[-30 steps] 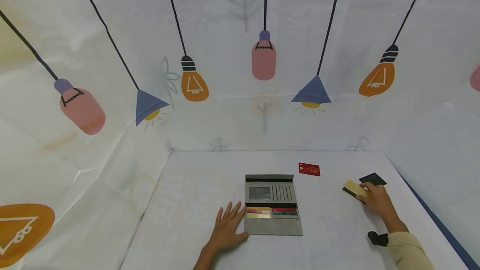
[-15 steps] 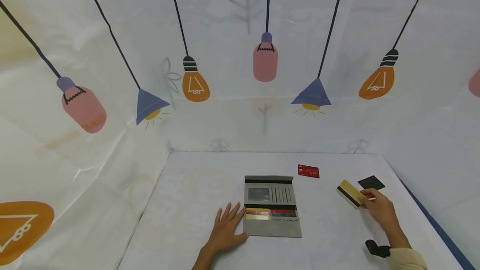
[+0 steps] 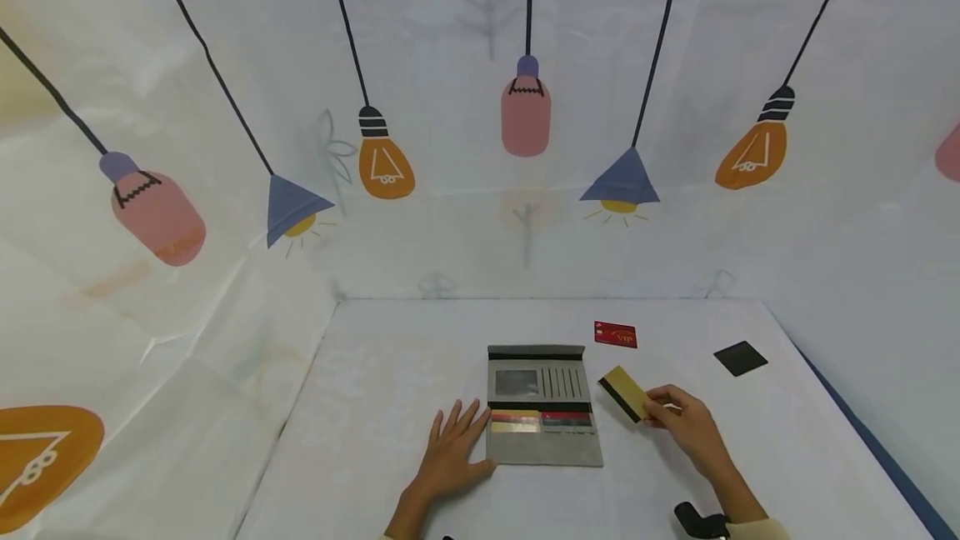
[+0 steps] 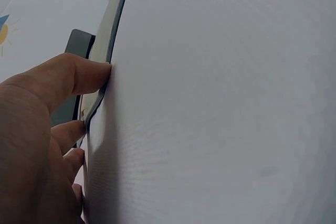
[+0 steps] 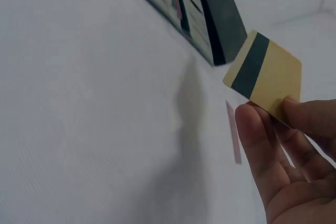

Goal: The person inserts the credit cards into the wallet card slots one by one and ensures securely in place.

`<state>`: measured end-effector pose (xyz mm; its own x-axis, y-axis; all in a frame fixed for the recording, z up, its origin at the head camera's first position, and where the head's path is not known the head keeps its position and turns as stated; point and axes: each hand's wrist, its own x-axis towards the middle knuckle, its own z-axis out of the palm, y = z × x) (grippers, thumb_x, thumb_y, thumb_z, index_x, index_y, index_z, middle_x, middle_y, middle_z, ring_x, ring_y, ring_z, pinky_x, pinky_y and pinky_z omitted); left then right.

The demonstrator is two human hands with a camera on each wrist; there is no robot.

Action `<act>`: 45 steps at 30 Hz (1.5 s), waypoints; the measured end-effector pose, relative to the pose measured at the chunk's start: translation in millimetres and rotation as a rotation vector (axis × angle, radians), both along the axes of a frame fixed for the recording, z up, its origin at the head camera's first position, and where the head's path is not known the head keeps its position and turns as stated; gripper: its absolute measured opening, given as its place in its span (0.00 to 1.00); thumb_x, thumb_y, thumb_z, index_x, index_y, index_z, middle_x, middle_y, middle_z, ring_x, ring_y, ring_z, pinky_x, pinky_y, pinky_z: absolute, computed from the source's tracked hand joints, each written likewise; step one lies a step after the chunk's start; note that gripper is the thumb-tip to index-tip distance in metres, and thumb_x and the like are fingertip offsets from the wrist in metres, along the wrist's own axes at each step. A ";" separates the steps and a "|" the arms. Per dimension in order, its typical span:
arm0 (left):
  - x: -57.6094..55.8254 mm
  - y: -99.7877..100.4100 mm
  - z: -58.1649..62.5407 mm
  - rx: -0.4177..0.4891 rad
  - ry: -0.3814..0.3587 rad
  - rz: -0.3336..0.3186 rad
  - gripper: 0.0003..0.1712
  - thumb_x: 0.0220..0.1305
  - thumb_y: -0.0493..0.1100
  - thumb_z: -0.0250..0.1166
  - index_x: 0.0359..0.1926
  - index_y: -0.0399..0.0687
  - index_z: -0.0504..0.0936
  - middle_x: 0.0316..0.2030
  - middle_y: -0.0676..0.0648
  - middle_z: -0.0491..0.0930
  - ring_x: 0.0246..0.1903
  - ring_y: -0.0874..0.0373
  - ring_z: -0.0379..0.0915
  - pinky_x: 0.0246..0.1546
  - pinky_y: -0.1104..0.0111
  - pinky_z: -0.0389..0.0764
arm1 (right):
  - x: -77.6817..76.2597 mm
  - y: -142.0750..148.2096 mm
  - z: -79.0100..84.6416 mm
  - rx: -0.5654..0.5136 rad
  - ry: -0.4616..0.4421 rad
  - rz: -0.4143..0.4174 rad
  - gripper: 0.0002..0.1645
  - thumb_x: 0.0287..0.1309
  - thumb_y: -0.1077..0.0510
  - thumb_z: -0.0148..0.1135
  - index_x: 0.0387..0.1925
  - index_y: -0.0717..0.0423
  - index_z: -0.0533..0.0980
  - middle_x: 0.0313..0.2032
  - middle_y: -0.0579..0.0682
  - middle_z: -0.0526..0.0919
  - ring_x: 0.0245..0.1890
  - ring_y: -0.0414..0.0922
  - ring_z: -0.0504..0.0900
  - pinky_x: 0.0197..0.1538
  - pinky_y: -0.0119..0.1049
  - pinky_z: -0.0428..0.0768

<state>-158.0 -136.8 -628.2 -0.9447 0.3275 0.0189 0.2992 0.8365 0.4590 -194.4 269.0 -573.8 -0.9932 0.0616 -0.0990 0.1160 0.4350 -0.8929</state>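
A grey wallet [image 3: 543, 450] lies opened out on the white table, with gold and red-and-dark cards tucked in its slots. My left hand [image 3: 448, 458] rests at its left edge, fingers spread and straight; in the left wrist view the thumb and fingertips touch the wallet's edge [image 4: 112, 40]. Between thumb and fingers my right hand [image 3: 690, 427] pinches a gold card [image 3: 625, 392] with a black stripe, held to the right of the wallet. The right wrist view shows the striped side of this card [image 5: 275, 72] above the table, its shadow below.
A red VIP card [image 3: 616, 335] lies behind the wallet, to its right. Farther right is a black card [image 3: 741, 358]. White sheeting printed with hanging lamps [image 3: 620, 177] rises behind and to the left of the table [image 3: 390, 373].
My right hand has carried the gold card leftward, from beside the black card toward the wallet. The black card is now fully uncovered. My left hand has stayed at the wallet's edge.
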 end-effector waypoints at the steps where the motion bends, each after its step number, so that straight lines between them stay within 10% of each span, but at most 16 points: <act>1: -0.4 0.0 0.4 0.000 0.000 0.002 0.47 0.58 0.65 0.63 0.76 0.59 0.61 0.77 0.49 0.57 0.78 0.40 0.46 0.74 0.39 0.42 | 0.9 -7.9 1.2 0.003 -0.006 0.020 0.14 0.65 0.63 0.63 0.49 0.67 0.78 0.43 0.60 0.82 0.36 0.42 0.85 0.39 0.30 0.86; 14: 3.2 0.2 2.0 0.016 0.017 0.008 0.46 0.58 0.64 0.65 0.76 0.59 0.63 0.77 0.49 0.58 0.77 0.40 0.47 0.74 0.39 0.43 | 1.1 -70.2 -6.7 0.138 0.116 0.220 0.04 0.61 0.61 0.67 0.38 0.54 0.81 0.32 0.46 0.86 0.30 0.37 0.83 0.35 0.27 0.83; 45: -1.0 -0.1 -2.4 -0.014 0.034 0.004 0.47 0.57 0.65 0.65 0.75 0.59 0.63 0.76 0.49 0.59 0.77 0.40 0.48 0.73 0.38 0.45 | -21.9 -64.6 -10.3 0.294 0.113 0.406 0.04 0.63 0.61 0.65 0.38 0.51 0.80 0.31 0.42 0.83 0.29 0.36 0.78 0.33 0.27 0.79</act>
